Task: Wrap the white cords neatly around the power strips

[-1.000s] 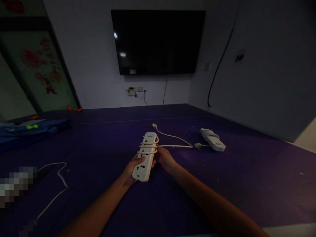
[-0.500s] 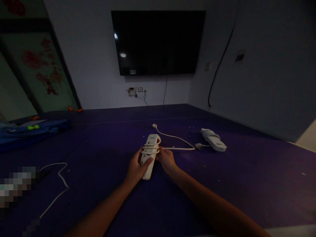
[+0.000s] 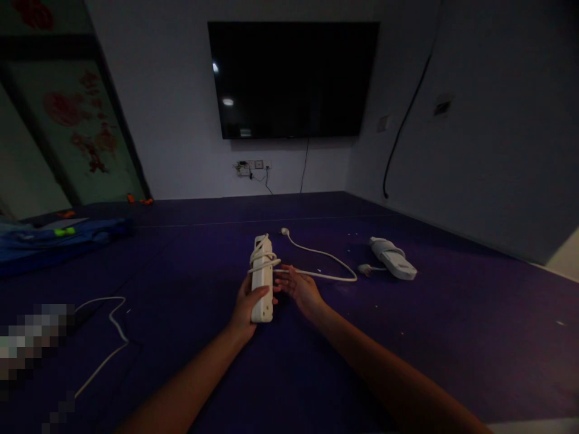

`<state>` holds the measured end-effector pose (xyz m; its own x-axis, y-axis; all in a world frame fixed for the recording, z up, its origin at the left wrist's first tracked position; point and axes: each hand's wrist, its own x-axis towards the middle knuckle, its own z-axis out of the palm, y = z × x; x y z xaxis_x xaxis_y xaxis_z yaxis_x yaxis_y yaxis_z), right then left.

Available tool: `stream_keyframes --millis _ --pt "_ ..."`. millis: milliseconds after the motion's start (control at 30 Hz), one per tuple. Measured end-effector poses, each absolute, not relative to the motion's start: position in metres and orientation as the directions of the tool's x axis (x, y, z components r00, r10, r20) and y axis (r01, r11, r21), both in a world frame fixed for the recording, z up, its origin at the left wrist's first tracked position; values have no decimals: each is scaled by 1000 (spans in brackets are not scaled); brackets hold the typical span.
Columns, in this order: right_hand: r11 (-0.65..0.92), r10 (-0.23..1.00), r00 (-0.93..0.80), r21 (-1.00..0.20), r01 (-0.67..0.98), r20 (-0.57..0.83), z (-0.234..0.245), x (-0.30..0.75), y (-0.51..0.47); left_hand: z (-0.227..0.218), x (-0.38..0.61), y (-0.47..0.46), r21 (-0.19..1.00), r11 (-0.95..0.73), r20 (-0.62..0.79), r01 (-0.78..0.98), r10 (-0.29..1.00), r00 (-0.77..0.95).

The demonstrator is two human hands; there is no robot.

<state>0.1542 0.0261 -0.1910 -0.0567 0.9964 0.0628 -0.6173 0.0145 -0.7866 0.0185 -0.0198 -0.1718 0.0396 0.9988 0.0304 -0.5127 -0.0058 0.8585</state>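
Observation:
My left hand (image 3: pixel 246 307) grips the near end of a white power strip (image 3: pixel 262 278), which stands on its edge over the purple floor. Its white cord (image 3: pixel 316 265) is wound a few turns around the strip's far half. My right hand (image 3: pixel 301 288) pinches the cord just right of the strip. The loose cord runs on to the right, then curves back to a plug (image 3: pixel 284 231) lying on the floor.
A second white power strip (image 3: pixel 392 257), cord wrapped around it, lies to the right on the purple floor (image 3: pixel 452 313). Another white cable (image 3: pixel 108 337) trails at the left. A blue bundle (image 3: pixel 54 241) sits far left. A black TV (image 3: pixel 293 78) hangs on the wall.
The strip has turned from socket face up onto its edge in my left hand. My right hand has stayed at the cord beside it, and the loose cord on the floor has shifted slightly.

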Motion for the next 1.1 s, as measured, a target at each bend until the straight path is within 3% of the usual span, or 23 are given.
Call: stream_keyframes --millis 133,233,533,633,867,1100 --pt "26 994 -65 -766 -642 88 -193 154 28 -163 12 -17 706 163 -80 -689 985 151" --pt "59 993 -43 -761 -647 114 -193 155 29 -159 9 -13 619 181 -115 -764 983 140" --pt "142 988 43 -768 -624 148 -183 166 30 -164 1 -10 480 272 -18 -834 954 300" --pt "162 986 71 -774 -612 149 -180 168 29 -170 -2 -3 496 296 -39 -816 947 319" --pt "170 985 107 -780 -602 132 -179 168 29 -177 0 6 624 363 -254 -692 932 259" --pt "174 984 85 -732 -659 157 -170 169 25 -173 -1 5 774 241 -257 -586 965 59"
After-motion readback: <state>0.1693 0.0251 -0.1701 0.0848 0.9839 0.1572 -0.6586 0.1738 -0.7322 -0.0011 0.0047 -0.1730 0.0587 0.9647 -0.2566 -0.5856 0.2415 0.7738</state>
